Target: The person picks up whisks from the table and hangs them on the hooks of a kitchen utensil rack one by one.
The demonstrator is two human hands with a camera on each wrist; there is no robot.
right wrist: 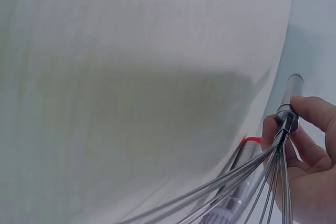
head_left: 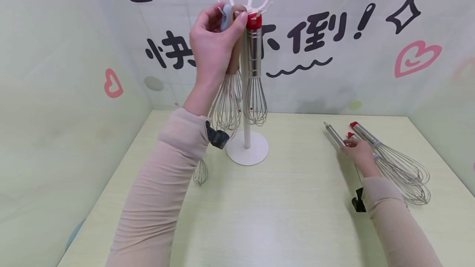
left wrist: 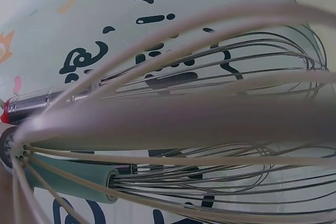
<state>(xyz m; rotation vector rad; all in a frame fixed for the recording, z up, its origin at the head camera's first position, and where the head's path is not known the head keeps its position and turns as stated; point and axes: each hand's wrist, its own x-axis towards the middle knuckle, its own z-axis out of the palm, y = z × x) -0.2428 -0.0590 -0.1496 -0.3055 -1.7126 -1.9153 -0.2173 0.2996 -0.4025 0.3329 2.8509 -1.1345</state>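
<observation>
My left hand [head_left: 213, 42] is at the top of a white whisk stand [head_left: 248, 153]. It grips a brown-handled whisk [head_left: 234, 59] with cream-coloured wires; the thumb lies over the handle's upper end. Beside those fingers is a pale blue handle [head_left: 225, 17], its steel whisk also showing in the left wrist view. A steel whisk with a red top [head_left: 254, 48] hangs on the stand's right side. On the right of the table, my right hand [head_left: 360, 153] pinches a steel-handled whisk [head_left: 335, 135] near where the wires begin; in the right wrist view its wires [right wrist: 278, 166] fan toward the camera.
Two steel whisks with red ends, one nearer the back [head_left: 365, 133], lie beside the right hand with their wires [head_left: 415, 188] overlapping. A small wire whisk head [head_left: 200, 173] shows beside the left forearm. A printed cloth wall [head_left: 315, 85] stands behind the table [head_left: 289, 209].
</observation>
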